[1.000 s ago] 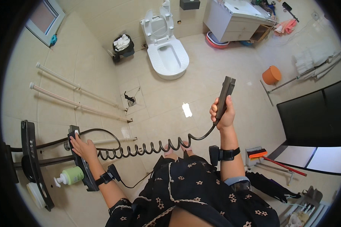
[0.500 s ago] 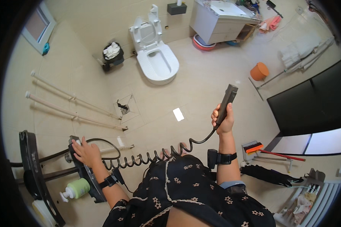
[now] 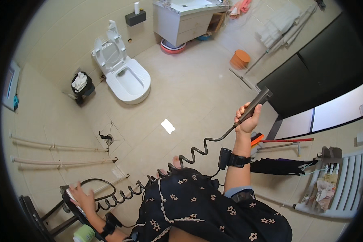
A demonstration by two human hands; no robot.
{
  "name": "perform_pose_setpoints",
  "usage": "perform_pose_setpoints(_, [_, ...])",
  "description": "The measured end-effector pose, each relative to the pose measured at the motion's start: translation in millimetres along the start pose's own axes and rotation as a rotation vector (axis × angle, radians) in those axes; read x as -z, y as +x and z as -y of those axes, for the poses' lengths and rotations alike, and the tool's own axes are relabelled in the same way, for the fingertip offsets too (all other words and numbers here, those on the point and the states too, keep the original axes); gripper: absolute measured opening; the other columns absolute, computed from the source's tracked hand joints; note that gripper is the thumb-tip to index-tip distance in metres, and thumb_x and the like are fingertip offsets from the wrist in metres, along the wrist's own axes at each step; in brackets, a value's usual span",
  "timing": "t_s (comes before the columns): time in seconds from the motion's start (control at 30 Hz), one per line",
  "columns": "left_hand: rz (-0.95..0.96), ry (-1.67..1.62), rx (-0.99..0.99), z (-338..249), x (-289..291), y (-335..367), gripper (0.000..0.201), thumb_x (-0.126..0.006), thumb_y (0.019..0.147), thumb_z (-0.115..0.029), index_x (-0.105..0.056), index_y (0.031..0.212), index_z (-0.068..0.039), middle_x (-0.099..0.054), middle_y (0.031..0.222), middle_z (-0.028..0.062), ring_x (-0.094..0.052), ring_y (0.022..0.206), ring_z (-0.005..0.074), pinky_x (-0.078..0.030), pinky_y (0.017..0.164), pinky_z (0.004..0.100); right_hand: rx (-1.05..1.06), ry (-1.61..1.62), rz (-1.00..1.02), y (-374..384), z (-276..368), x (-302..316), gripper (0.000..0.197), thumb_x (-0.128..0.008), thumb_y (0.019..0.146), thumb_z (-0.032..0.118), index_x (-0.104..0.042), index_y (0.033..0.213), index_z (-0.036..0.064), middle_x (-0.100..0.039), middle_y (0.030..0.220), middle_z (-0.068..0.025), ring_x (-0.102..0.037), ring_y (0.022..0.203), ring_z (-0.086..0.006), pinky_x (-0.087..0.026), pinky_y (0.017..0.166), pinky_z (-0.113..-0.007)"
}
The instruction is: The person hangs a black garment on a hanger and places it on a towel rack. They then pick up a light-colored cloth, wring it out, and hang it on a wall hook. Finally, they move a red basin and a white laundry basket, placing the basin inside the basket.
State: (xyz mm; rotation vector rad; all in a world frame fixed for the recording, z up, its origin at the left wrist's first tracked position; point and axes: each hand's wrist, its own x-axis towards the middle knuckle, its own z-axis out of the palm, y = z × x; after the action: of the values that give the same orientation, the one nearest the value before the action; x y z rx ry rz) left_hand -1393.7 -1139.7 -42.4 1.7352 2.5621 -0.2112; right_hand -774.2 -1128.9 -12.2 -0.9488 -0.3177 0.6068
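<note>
My right hand (image 3: 248,119) is wrapped round a dark grey stick-shaped sprayer (image 3: 257,104), its flat head pointing up and to the right. A black coiled hose (image 3: 192,156) hangs from its lower end and runs across in front of me to the left. There my left hand (image 3: 83,197), fingers spread and slightly blurred, rests at the dark shower fixture (image 3: 66,193) on the left wall; its palm hides part of the fixture. A green pump bottle (image 3: 84,234) stands on the fixture below that hand, partly cut off.
A toilet (image 3: 129,82) with raised lid stands ahead, beside a full waste bin (image 3: 82,84). Two wall rails (image 3: 60,163) run along the left. A vanity cabinet (image 3: 191,26) is at the back, an orange bucket (image 3: 240,59) at the right. A slatted rack (image 3: 349,183) stands near right.
The view has swung right, so the toilet and vanity sit farther left. My right hand with the sprayer has moved right, and the sprayer leans more to the right. My left hand stays at the fixture.
</note>
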Motion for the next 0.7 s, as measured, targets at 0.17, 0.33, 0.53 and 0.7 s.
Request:
perform_pose_setpoints(0.17, [0.667,-0.182,-0.566,-35.8,-24.8,-41.1,0.091,-0.079,0.057,-0.032,-0.037,0.136,-0.014,-0.033,0.142,0.0132,-0.024,0.135,0.03,-0.002,0.107,0.058,-0.011,-0.004,-0.028,0.6,-3.8,5.2,0.05,-0.041,0.088,0.058,-0.046,0.079,0.0093,-0.046,0.058,-0.0032,-0.044,0.046,-0.0122,-0.034,0.034,-0.021])
perform_pose_setpoints(0.33, [0.596,-0.073,-0.466,-68.0,-90.2,-36.5,0.04,-0.072,0.069,-0.033,-0.061,0.103,-0.014,-0.063,0.097,0.0155,-0.057,0.096,0.0342,-0.04,0.086,0.0489,-0.004,-0.019,-0.041,2.6,-2.0,5.4,0.05,-0.041,0.088,0.058,-0.046,0.079,0.0091,-0.046,0.058,-0.0033,-0.044,0.046,-0.0124,-0.034,0.034,-0.021])
perform_pose_setpoints(0.53, [0.199,-0.323,-0.542,-121.3,-80.7,-15.0,0.019,-0.062,0.081,-0.028,-0.06,0.081,-0.009,-0.061,0.07,0.0158,-0.059,0.069,0.0373,-0.044,0.059,0.0444,0.024,0.01,-0.04,0.9,4.9,10.2,0.05,-0.041,0.088,0.059,-0.047,0.079,0.0096,-0.046,0.057,-0.0031,-0.044,0.046,-0.0123,-0.033,0.034,-0.021])
perform_pose_setpoints(0.7, [0.07,-0.51,-0.615,-171.1,-44.8,-10.4,0.019,-0.059,0.084,-0.029,-0.058,0.081,-0.01,-0.06,0.069,0.0151,-0.058,0.067,0.0368,-0.043,0.057,0.0424,0.028,0.046,-0.104,-4.2,9.4,17.7,0.05,-0.041,0.088,0.059,-0.046,0.079,0.0101,-0.045,0.057,-0.0027,-0.044,0.046,-0.0122,-0.033,0.034,-0.021])
